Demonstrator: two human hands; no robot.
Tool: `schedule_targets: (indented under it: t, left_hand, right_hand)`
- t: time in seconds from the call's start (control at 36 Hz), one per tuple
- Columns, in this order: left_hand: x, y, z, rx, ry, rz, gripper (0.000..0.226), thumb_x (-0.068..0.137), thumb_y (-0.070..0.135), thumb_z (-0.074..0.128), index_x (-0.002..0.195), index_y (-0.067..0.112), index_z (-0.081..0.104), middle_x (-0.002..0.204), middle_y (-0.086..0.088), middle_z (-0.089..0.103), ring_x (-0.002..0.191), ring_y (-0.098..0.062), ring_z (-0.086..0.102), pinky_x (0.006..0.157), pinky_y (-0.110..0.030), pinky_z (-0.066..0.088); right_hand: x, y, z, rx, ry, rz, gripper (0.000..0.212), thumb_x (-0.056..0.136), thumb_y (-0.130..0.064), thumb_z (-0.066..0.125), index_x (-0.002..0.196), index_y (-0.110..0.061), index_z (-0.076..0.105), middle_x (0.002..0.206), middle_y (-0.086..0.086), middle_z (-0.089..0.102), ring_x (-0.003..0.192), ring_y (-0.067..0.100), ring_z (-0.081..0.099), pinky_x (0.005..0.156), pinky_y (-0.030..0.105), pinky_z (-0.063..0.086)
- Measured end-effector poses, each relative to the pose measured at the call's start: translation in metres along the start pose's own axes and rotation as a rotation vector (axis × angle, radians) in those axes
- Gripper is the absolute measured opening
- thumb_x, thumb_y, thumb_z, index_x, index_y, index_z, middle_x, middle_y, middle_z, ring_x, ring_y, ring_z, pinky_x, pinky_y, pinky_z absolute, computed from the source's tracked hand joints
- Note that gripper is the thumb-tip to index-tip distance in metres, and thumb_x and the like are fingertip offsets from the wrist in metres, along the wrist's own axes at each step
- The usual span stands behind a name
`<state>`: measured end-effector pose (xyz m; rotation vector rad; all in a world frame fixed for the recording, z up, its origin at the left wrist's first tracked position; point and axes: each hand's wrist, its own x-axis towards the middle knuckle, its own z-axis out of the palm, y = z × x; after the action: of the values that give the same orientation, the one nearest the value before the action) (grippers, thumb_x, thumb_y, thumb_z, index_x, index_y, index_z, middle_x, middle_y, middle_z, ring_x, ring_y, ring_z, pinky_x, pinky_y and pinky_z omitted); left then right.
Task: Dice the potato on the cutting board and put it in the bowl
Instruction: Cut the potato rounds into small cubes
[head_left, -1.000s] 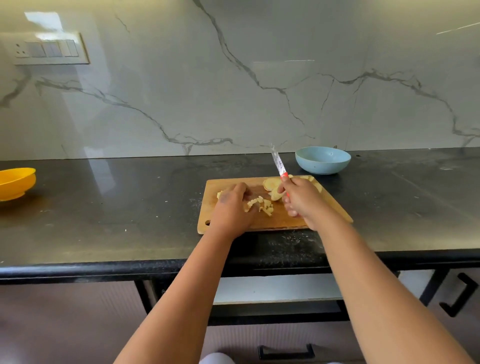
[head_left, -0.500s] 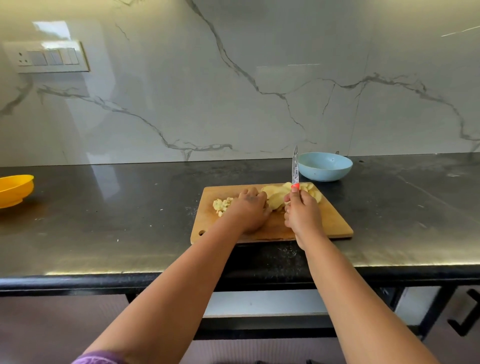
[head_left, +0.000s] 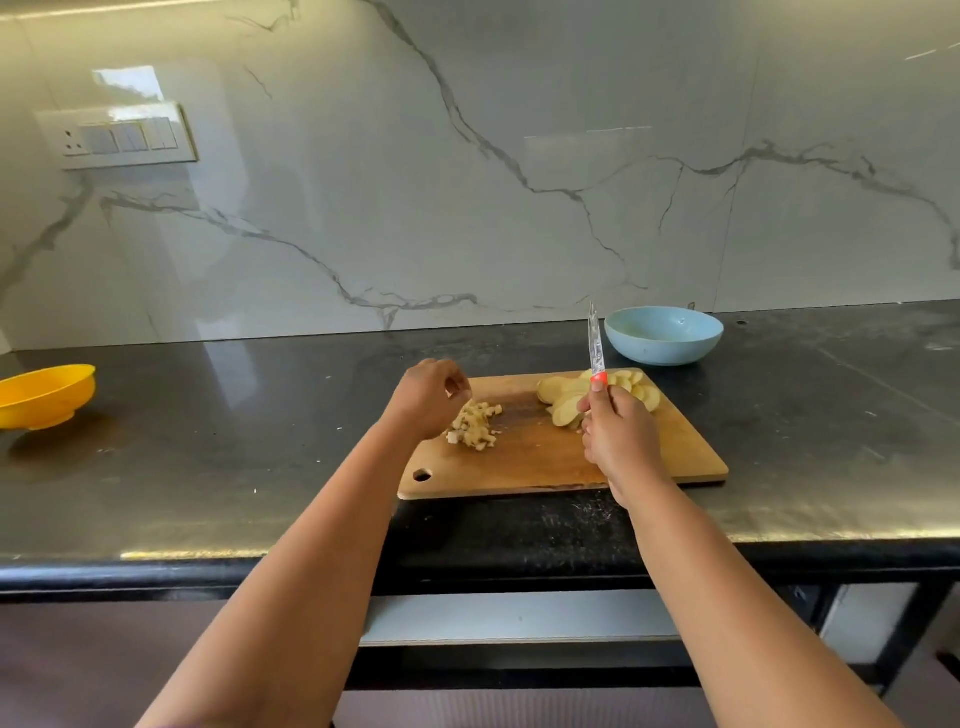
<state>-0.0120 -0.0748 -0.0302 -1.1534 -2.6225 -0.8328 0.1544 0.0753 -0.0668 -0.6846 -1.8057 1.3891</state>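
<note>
On the black counter, head view, one moment:

board: wooden cutting board (head_left: 524, 462) lies flat on the counter (head_left: 234, 441), near the front edge, hanging hole at its near-left corner.
diced potato: small pile of cubes (head_left: 475, 426) on the left part of the board, partly hidden by the left hand.
sliced potato: fan of pale slices (head_left: 563, 402) at the far-right part of the board, not yet diced; a few slices sit behind the knife and right hand.
left hand: left hand (head_left: 428, 397) over the board's left edge, just above the diced pile, fingers loosely curled with tips drawn toward the thumb. Cannot tell if it pinches a cube or touches the pile.
right hand: right hand (head_left: 618, 436) wrapped round the knife's handle, thumb up along it; only the orange tip of the handle shows above the fist.
knife: knife (head_left: 595, 343) held near upright, blade pointing up and away, tip above the board's far edge; blade clear of the slices.
bowl: light blue bowl (head_left: 664, 335) on the counter just behind the board's far-right corner, apart from it. No potato visible inside.
yellow bowl: yellow bowl (head_left: 44, 395) far left on the counter, tilted, well apart from the board.
wall: marble-look backsplash (head_left: 519, 156) with a switch panel (head_left: 122, 137) upper left.
below: drawer fronts under the counter edge, dark handle at lower right.
</note>
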Motion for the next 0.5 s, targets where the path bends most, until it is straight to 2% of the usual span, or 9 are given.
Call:
schedule_targets:
  t: [0.11, 0.19, 0.22, 0.28, 0.33, 0.36, 0.44, 0.5]
  left_hand:
    - [0.000, 0.006, -0.005, -0.063, 0.082, 0.013, 0.011, 0.087, 0.026, 0.071, 0.087, 0.016, 0.066, 0.074, 0.009, 0.057, 0.069, -0.010, 0.052, 0.060, -0.021, 0.038]
    - [0.003, 0.016, -0.001, -0.014, 0.123, -0.015, 0.023, 0.090, 0.037, 0.067, 0.080, 0.017, 0.063, 0.070, 0.007, 0.056, 0.064, -0.009, 0.050, 0.054, -0.023, 0.036]
    - [0.005, 0.020, 0.001, 0.003, 0.123, -0.017, 0.020, 0.091, 0.034, 0.066, 0.083, 0.015, 0.065, 0.076, 0.004, 0.060, 0.070, -0.012, 0.054, 0.058, -0.024, 0.039]
    - [0.010, 0.028, 0.005, 0.042, 0.079, 0.007, 0.014, 0.091, 0.014, 0.059, 0.099, 0.013, 0.070, 0.100, -0.003, 0.065, 0.090, -0.021, 0.061, 0.072, -0.030, 0.050]
    - [0.016, 0.039, 0.010, 0.069, -0.006, 0.055, 0.044, 0.085, -0.005, 0.047, 0.117, 0.016, 0.067, 0.120, -0.006, 0.061, 0.111, -0.024, 0.057, 0.090, -0.038, 0.051]
    - [0.018, 0.045, 0.013, 0.055, -0.048, 0.075, 0.052, 0.083, -0.009, 0.043, 0.123, 0.017, 0.064, 0.125, -0.005, 0.060, 0.116, -0.024, 0.055, 0.096, -0.038, 0.050]
    - [0.028, 0.062, 0.026, -0.020, -0.120, 0.107, 0.052, 0.089, -0.009, 0.043, 0.132, 0.015, 0.059, 0.133, -0.003, 0.059, 0.122, -0.019, 0.055, 0.097, -0.026, 0.043]
    - [0.034, 0.072, 0.035, -0.026, -0.162, 0.126, 0.044, 0.094, 0.001, 0.051, 0.136, 0.015, 0.055, 0.136, -0.003, 0.058, 0.124, -0.020, 0.054, 0.099, -0.025, 0.041]
  right_hand:
    - [-0.004, -0.006, -0.003, 0.109, 0.039, 0.044, 0.043, 0.101, -0.047, 0.036, 0.081, -0.016, 0.058, 0.062, 0.000, 0.052, 0.051, 0.012, 0.045, 0.047, 0.027, 0.034]
    - [-0.007, -0.009, -0.005, 0.159, 0.086, 0.050, 0.043, 0.102, -0.046, 0.037, 0.081, -0.016, 0.058, 0.060, -0.001, 0.051, 0.049, 0.011, 0.044, 0.045, 0.025, 0.033]
    - [-0.007, -0.009, -0.006, 0.170, 0.101, 0.053, 0.043, 0.102, -0.046, 0.037, 0.080, -0.016, 0.058, 0.060, -0.001, 0.051, 0.049, 0.011, 0.044, 0.044, 0.025, 0.033]
    - [-0.008, -0.009, -0.007, 0.192, 0.117, 0.066, 0.043, 0.101, -0.047, 0.038, 0.080, -0.015, 0.058, 0.059, -0.001, 0.050, 0.048, 0.011, 0.043, 0.044, 0.025, 0.032]
    - [-0.008, -0.010, -0.007, 0.183, 0.120, 0.066, 0.043, 0.102, -0.047, 0.037, 0.080, -0.016, 0.058, 0.059, -0.001, 0.051, 0.048, 0.012, 0.044, 0.044, 0.025, 0.033]
    - [-0.007, -0.010, -0.006, 0.167, 0.121, 0.061, 0.043, 0.102, -0.047, 0.037, 0.079, -0.016, 0.058, 0.060, 0.000, 0.051, 0.049, 0.012, 0.045, 0.044, 0.026, 0.033]
    - [-0.006, -0.009, -0.006, 0.137, 0.117, 0.053, 0.043, 0.101, -0.048, 0.037, 0.080, -0.017, 0.059, 0.063, 0.000, 0.053, 0.052, 0.013, 0.046, 0.046, 0.027, 0.035]
    - [-0.006, -0.009, -0.006, 0.143, 0.110, 0.059, 0.044, 0.101, -0.049, 0.038, 0.082, -0.017, 0.059, 0.063, 0.000, 0.054, 0.052, 0.012, 0.046, 0.046, 0.027, 0.035]
